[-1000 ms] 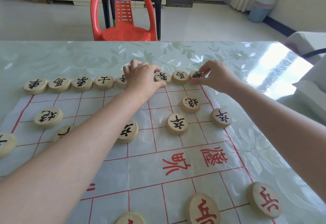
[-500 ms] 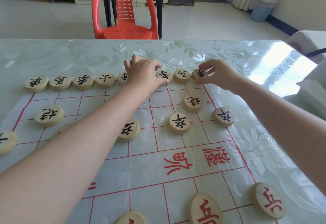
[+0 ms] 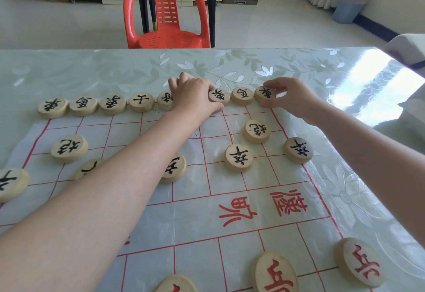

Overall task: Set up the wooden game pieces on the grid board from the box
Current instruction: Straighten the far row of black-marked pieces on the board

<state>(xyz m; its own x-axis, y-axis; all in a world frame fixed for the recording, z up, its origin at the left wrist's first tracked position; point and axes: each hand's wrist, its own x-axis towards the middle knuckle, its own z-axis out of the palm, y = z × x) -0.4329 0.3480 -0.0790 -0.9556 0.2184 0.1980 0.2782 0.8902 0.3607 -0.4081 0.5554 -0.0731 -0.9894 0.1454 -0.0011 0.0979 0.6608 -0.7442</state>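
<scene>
Right hand (image 3: 292, 99) fingers pinch round wooden corner disc (image 3: 264, 93) (black glyph); left hand (image 3: 195, 97) curled, fingertips against neighboring smooth disc (image 3: 219, 96).

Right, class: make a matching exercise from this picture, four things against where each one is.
Things:
1. red plastic chair
2. light blue bin
3. red-lettered round wooden piece
4. right hand

Places:
a. far right by the curtain
b. near right corner of the board
c. behind the table, centre
d. at the right end of the far row

Pairs: 1-c, 2-a, 3-b, 4-d
</scene>
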